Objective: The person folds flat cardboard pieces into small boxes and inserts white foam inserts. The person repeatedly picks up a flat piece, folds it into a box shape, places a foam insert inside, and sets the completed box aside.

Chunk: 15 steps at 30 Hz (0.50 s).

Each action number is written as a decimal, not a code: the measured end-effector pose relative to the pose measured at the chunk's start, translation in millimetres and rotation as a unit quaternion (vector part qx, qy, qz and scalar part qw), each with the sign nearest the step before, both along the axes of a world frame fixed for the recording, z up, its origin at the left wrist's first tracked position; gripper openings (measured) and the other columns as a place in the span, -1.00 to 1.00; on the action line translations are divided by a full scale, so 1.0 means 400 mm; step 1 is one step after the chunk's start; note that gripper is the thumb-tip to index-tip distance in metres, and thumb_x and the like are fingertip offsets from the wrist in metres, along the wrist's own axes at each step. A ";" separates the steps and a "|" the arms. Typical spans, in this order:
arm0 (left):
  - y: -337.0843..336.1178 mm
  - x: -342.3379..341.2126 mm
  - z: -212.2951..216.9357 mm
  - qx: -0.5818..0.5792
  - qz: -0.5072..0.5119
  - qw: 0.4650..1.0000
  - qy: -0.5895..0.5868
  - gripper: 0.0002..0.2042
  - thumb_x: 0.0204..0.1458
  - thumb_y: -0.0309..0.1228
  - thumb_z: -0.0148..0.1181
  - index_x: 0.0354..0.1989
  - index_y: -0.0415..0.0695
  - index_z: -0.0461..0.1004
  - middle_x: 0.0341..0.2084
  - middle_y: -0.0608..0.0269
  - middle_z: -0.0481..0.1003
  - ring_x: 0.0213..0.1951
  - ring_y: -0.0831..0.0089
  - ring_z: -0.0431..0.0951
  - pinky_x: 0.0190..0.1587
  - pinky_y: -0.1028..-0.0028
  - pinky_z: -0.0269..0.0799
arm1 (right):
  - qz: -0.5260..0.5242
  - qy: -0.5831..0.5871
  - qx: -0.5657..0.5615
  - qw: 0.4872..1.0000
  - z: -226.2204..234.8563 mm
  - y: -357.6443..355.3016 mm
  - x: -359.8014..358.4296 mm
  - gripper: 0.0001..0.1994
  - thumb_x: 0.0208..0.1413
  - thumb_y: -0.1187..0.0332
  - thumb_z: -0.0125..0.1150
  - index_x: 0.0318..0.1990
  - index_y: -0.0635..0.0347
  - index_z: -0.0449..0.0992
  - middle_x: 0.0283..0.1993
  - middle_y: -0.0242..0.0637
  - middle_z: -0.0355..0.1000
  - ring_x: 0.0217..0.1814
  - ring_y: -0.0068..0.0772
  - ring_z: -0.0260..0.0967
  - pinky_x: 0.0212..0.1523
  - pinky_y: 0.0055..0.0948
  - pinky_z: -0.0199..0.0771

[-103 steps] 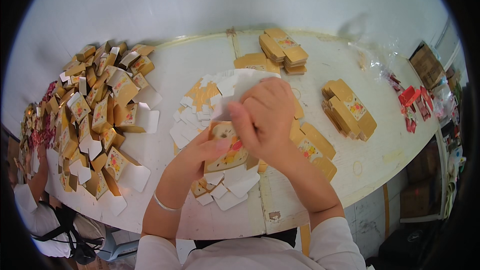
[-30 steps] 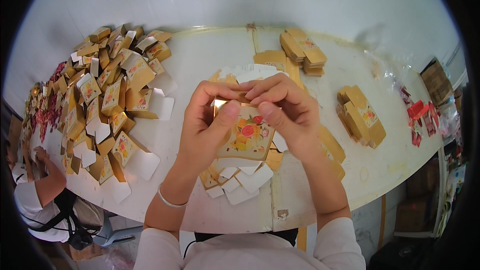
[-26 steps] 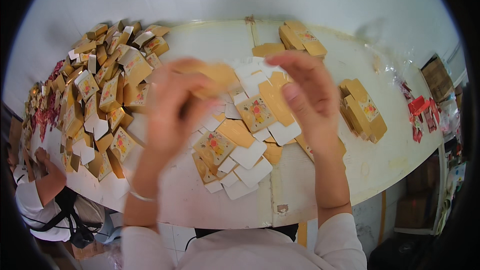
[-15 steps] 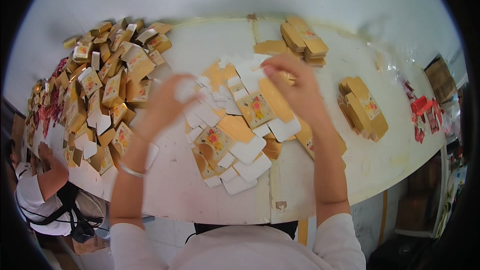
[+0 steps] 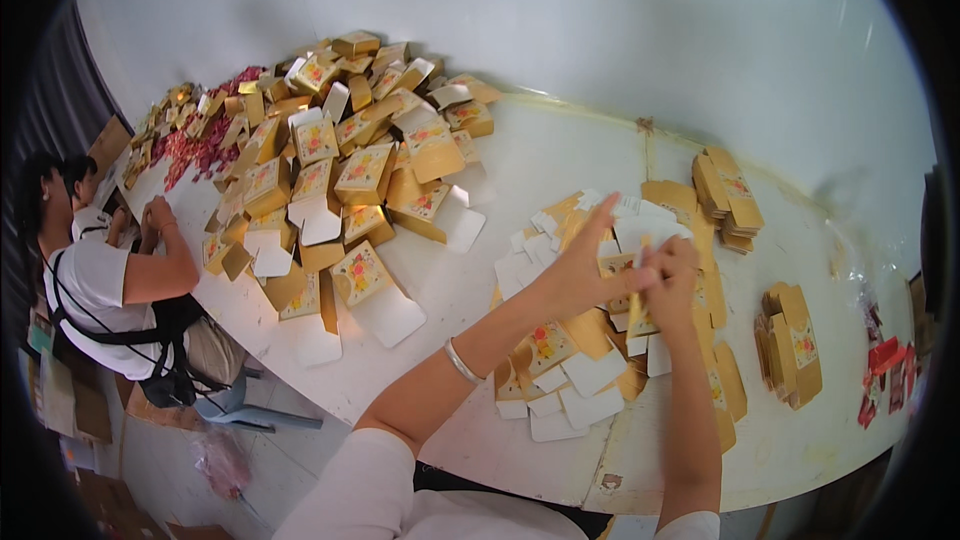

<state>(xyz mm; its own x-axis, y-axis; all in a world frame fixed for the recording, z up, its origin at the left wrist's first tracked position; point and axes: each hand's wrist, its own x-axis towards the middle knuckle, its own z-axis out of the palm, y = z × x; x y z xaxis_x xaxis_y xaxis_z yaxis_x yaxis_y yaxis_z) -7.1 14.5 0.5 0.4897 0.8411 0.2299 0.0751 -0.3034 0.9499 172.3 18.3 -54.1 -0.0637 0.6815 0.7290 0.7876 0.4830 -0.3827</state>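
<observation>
- At far left, a co-worker (image 5: pixel 120 270) sits by the table (image 5: pixel 455 285), a second person (image 5: pixel 85 190) beyond; more of both shows now that your view has swung left.
- Dark red packets (image 5: pixel 190 152) lie beyond them, at the far left of the table.
- Next comes the heap of raised gold boxes (image 5: pixel 367 175), floral-faced, many with white flaps hanging loose; your left hand carried a carton that way about a second ago, and that carton has since left it.
- In front of you, flat gold cartons (image 5: pixel 545 345) lie overlapped, white flaps out toward the near side.
- Your left hand (image 5: pixel 585 275) is spread, index finger up, thumb reaching to the right hand.
- The gold carton (image 5: pixel 641 315) stands nearly edge-on between your hands, above the flat ones; blur hides how far it is opened.
- Your right hand (image 5: pixel 672 270) seems to pinch its upper end. Half a second ago your hands were apart; now they meet, so a fresh carton appears to be in work.
- Farther right, a far stack (image 5: pixel 735 190) and a nearer stack (image 5: pixel 795 340) of flat cartons sit apart.
</observation>
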 end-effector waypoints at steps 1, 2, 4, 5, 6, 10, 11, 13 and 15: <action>0.003 0.000 -0.006 -0.048 -0.060 0.997 -0.013 -0.03 -0.18 -0.13 0.25 0.26 -0.10 -0.38 0.14 -0.19 -0.02 0.23 0.14 -0.07 0.20 0.27 -0.09 | -0.011 0.044 0.015 0.999 0.050 -0.020 -0.018 -0.78 -0.10 0.42 0.08 -0.71 0.24 0.31 -0.60 -0.31 0.15 -0.45 -0.28 0.10 -0.27 -0.32 0.14; -0.007 0.004 -0.011 -0.083 -0.101 0.991 -0.033 -0.01 -0.19 -0.14 0.27 0.25 -0.11 -0.38 0.14 -0.18 -0.01 0.23 0.15 -0.06 0.20 0.28 -0.09 | -0.016 0.090 0.032 0.995 0.095 -0.034 -0.042 -0.76 -0.08 0.43 0.06 -0.73 0.26 0.29 -0.61 -0.32 0.13 -0.46 -0.30 0.09 -0.23 -0.32 0.17; -0.034 0.030 -0.001 -0.140 -0.195 0.968 -0.070 0.01 -0.23 -0.16 0.31 0.25 -0.14 -0.37 0.13 -0.16 0.01 0.22 0.18 -0.04 0.19 0.30 -0.07 | 0.052 0.119 0.058 0.990 0.143 -0.075 -0.062 -0.76 -0.07 0.46 0.02 -0.73 0.26 0.26 -0.60 -0.34 0.13 -0.47 -0.35 0.09 -0.12 -0.25 0.18; -0.047 0.028 0.019 -0.131 -0.218 0.964 -0.077 -0.02 -0.23 -0.19 0.31 0.24 -0.16 -0.33 0.12 -0.14 0.03 0.21 0.20 -0.01 0.19 0.31 -0.05 | 0.085 0.133 0.074 0.985 0.165 -0.090 -0.071 -0.75 -0.06 0.47 0.00 -0.73 0.26 0.25 -0.60 -0.35 0.13 -0.48 -0.37 0.09 -0.06 -0.22 0.18; -0.067 0.028 0.041 -0.129 -0.249 0.956 -0.085 -0.04 -0.23 -0.23 0.31 0.24 -0.18 -0.29 0.10 -0.11 0.06 0.20 0.23 0.01 0.18 0.32 -0.03 | 0.109 0.150 0.073 0.980 0.183 -0.108 -0.077 -0.76 -0.06 0.48 -0.02 -0.73 0.26 0.24 -0.60 -0.36 0.14 -0.48 -0.39 0.10 -0.03 -0.17 0.16; -0.079 0.022 0.068 -0.118 -0.193 0.973 -0.037 -0.06 -0.24 -0.28 0.32 0.24 -0.21 -0.25 0.12 -0.03 0.05 0.19 0.26 0.03 0.16 0.37 0.04 | 0.193 0.235 0.091 0.948 0.230 -0.163 -0.073 -0.74 -0.01 0.48 -0.04 -0.72 0.26 0.24 -0.55 -0.33 0.25 -0.43 -0.44 0.16 0.03 -0.09 0.14; -0.074 0.020 0.064 -0.129 -0.191 0.967 -0.112 -0.09 -0.23 -0.35 0.31 0.23 -0.22 -0.21 0.10 0.02 0.09 0.15 0.31 0.09 0.13 0.39 0.08 | 0.180 0.221 0.113 0.952 0.226 -0.166 -0.071 -0.78 0.03 0.44 -0.09 -0.64 0.26 0.30 -0.44 -0.26 0.28 -0.33 -0.41 0.19 0.07 -0.08 0.10; -0.063 0.010 0.067 -0.130 -0.147 0.960 -0.200 -0.14 -0.21 -0.48 0.28 0.23 -0.23 -0.19 0.06 0.11 0.15 0.09 0.38 0.18 0.07 0.42 0.17 | 0.151 0.296 0.161 0.929 0.231 -0.147 -0.084 -0.85 0.09 0.40 -0.14 -0.36 0.27 0.35 -0.21 -0.17 0.29 -0.10 -0.35 0.19 0.13 -0.11 0.03; -0.059 0.011 0.059 -0.076 -0.101 0.960 -0.248 -0.18 -0.18 -0.54 0.24 0.22 -0.22 -0.20 0.02 0.13 0.19 0.05 0.41 0.22 0.04 0.42 0.20 | 0.139 0.410 0.108 0.895 0.242 -0.137 -0.044 -0.63 0.09 0.40 -0.11 0.08 0.27 0.17 0.04 -0.20 0.17 0.10 -0.38 0.06 0.12 -0.38 0.03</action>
<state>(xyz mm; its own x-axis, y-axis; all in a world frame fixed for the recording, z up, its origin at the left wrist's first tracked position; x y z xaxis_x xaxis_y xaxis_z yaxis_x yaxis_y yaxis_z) -2.6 -9.0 24.1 0.5088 0.7825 0.3589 -0.4447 -0.1181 0.8879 154.7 -36.4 42.7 0.4078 0.5607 0.7207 0.1215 0.7489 -0.6514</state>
